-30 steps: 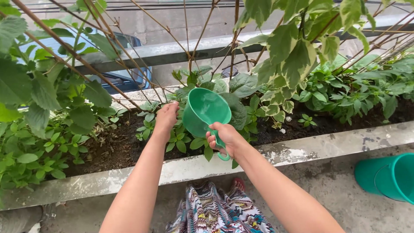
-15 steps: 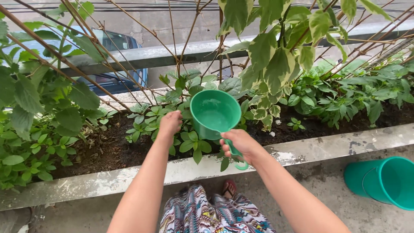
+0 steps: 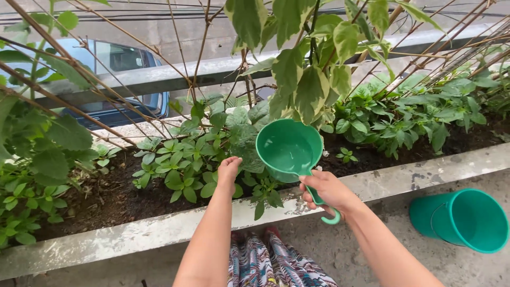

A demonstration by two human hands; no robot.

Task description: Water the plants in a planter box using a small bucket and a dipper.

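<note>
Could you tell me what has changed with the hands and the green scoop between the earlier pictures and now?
The right hand has carried the scoop to the right along the planter and a little back toward the person, bowl still facing up. The left hand moved right with it and lower among the leaves. The grip on the scoop's handle is unchanged, and the bucket stays lying on the floor.

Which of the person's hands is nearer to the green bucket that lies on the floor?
Right. The right hand grips the green scoop by its handle, just left of the green bucket. The left hand rests among the leaves, farther left.
</note>
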